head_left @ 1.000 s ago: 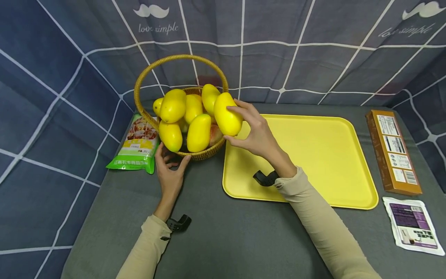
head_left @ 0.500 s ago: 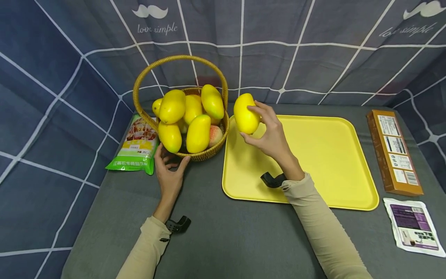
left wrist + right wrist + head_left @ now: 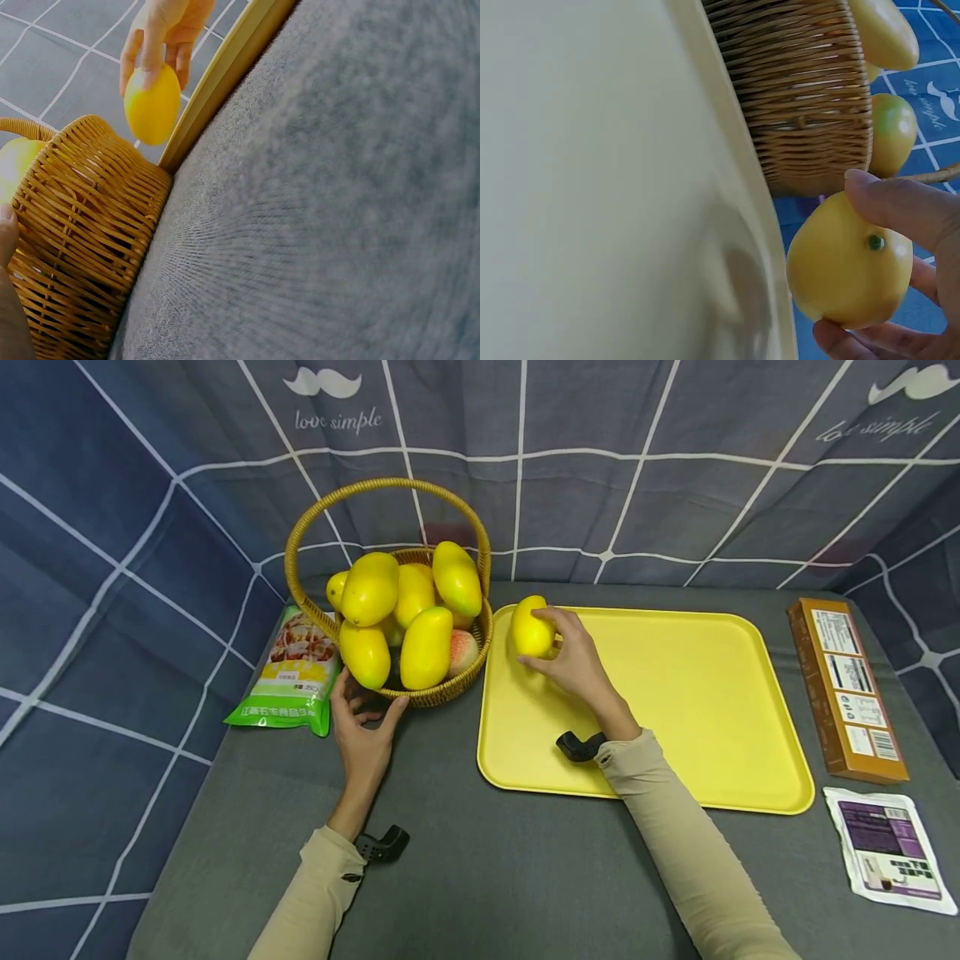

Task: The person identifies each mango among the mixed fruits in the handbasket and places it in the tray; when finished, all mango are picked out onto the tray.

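Observation:
In the head view my right hand [image 3: 576, 658] holds a yellow mango [image 3: 532, 627] over the back left corner of the yellow tray [image 3: 675, 710]. Thumb and fingers pinch its sides; the right wrist view shows the mango's green stem end [image 3: 876, 242]. Whether the mango touches the tray I cannot tell. My left hand [image 3: 365, 735] grips the front left of the wicker basket [image 3: 442, 693], its thumb [image 3: 6, 225] at the rim in the left wrist view; some of its fingers are partly hidden. Several mangoes [image 3: 426, 647] and a reddish peach [image 3: 462, 652] lie in the basket.
A green-and-yellow food bag [image 3: 296, 677] lies left of the basket, whose tall handle [image 3: 390, 482] arches above the fruit. On the right are a brown box [image 3: 847, 689] and a white-and-purple pouch [image 3: 890, 847]. A blue checked cloth [image 3: 570, 502] rises behind.
My right hand has carried the mango right from the basket's edge and then lowered it over the tray. A mango at the basket's back right has tipped. My left hand stays at the basket.

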A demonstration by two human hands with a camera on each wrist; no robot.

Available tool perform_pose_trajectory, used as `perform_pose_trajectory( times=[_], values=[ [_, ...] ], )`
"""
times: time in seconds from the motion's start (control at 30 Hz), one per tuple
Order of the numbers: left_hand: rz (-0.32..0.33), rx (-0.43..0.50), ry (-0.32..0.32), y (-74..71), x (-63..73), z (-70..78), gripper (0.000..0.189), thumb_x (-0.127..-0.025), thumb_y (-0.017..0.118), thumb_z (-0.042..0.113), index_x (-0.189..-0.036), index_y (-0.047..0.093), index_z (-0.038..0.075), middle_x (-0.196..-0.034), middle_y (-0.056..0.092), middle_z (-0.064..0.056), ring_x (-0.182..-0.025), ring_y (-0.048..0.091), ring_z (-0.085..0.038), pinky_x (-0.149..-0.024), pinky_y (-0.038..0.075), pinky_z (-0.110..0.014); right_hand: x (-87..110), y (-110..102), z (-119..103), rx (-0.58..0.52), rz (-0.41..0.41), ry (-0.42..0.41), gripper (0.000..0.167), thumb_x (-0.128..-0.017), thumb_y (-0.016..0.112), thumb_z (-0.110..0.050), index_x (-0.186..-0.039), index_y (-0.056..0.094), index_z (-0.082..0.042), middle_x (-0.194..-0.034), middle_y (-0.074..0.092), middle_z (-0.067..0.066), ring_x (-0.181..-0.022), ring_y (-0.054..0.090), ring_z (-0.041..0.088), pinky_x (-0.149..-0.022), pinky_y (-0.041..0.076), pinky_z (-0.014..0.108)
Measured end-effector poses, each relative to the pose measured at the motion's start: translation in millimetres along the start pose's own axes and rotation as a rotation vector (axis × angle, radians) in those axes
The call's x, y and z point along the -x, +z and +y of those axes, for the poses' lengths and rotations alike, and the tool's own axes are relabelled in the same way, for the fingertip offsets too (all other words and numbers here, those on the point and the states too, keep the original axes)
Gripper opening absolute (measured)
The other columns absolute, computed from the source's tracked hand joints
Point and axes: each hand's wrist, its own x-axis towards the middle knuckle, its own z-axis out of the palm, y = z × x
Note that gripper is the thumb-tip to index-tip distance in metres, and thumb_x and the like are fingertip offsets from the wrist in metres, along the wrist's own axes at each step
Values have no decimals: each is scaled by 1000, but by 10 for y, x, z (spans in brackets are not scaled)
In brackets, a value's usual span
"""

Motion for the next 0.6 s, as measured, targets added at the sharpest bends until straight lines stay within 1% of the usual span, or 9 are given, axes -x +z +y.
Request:
perform_pose_trajectory(
  times=[0.23, 0.37, 0.47, 0.6],
  values=[
    [5, -1, -2, -8, 3, 1, 82, -83, 77, 5, -151, 30, 6, -138, 44, -24, -112, 52, -42, -80, 45, -46, -14, 75, 76, 60, -32, -18, 70, -75, 86, -16, -136, 51, -7, -141, 42, 20, -127, 45, 33, -98, 49, 46],
    [2, 3, -5, -13, 4, -4, 83, -84, 77, 5, -151, 29, 6, -138, 43, -24, -112, 52, -43, -80, 46, -43, -10, 105, 84, 89, -32, -21, 72, -75, 87, -17, -136, 50, -6, -142, 42, 20, -131, 43, 34, -105, 42, 47],
    [-3, 5, -4, -12, -1, -9, 83, -84, 77, 6, -151, 29, 7, -138, 43, -24, -112, 52, -43, -80, 45, -44, -5, 112, 90, 103, -33, -17, 73, -75, 87, -18, -137, 49, -6, -143, 41, 20, -133, 42, 35, -110, 37, 48],
    [-8, 3, -2, -6, -5, -13, 83, -84, 77, 6, -152, 29, 8, -139, 43, -24, -112, 52, -42, -80, 45, -45, -2, 110, 100, 110, -41, -12, 73, -76, 86, -21, -137, 48, -8, -143, 39, 20, -132, 42, 36, -110, 37, 49]
  ],
)
